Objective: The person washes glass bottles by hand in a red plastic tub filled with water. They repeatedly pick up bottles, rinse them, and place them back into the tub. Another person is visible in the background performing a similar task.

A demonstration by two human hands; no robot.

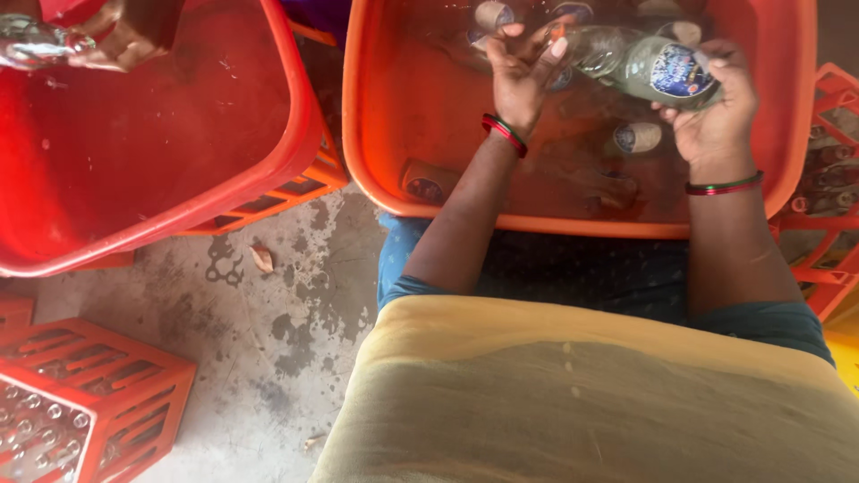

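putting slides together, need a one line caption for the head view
Left hand and right hand hold a labelled glass bottle over an orange tub of water with more bottles soaking in it.

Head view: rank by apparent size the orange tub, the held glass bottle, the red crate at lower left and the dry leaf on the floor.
1. orange tub
2. red crate, partly cut off by the frame, nearer the camera
3. glass bottle
4. dry leaf

A clear glass bottle (pixel 640 67) with a round blue label lies nearly on its side above the water of an orange tub (pixel 573 219) (neck toward the left), several more labelled bottles submerged below it.
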